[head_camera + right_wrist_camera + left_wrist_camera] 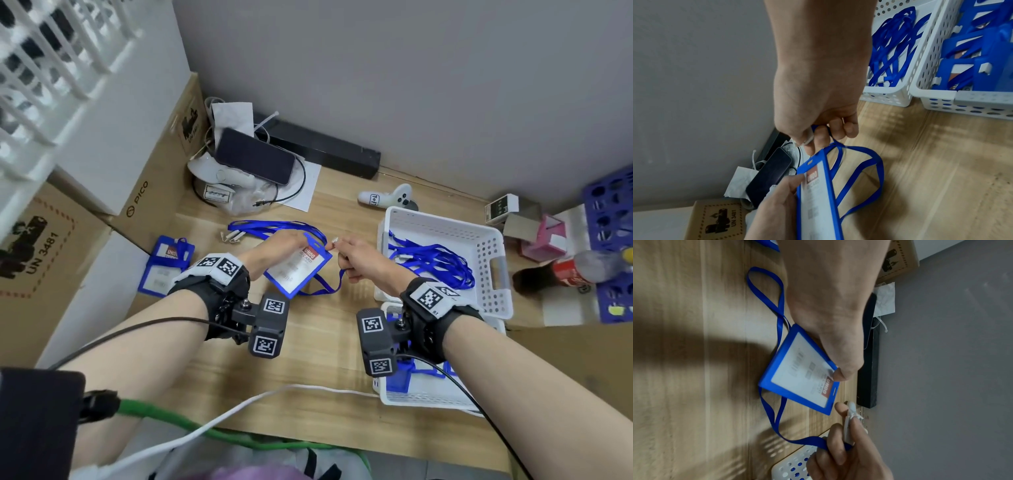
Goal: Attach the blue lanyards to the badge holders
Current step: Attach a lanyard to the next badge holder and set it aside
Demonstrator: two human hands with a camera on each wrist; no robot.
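Observation:
My left hand (pixel 274 248) pinches a blue-framed badge holder (pixel 296 270) near its slotted top edge and keeps it tilted above the table; the same badge holder (pixel 799 369) (pixel 818 199) shows in both wrist views. My right hand (pixel 356 258) pinches the white clip (pixel 850 420) of a blue lanyard (pixel 325 286), just right of the holder's slot and a small gap from it. The lanyard (pixel 777 415) (pixel 865 175) loops down under the holder onto the wood.
A finished badge holder (pixel 166 265) and loose lanyards (pixel 274 228) lie on the table (pixel 322 377). A white basket (pixel 486 240) holds more lanyards; a nearer basket (pixel 424 399) holds badge holders. A phone (pixel 255 156), controller (pixel 387 197), boxes and a bottle (pixel 561 272) stand around.

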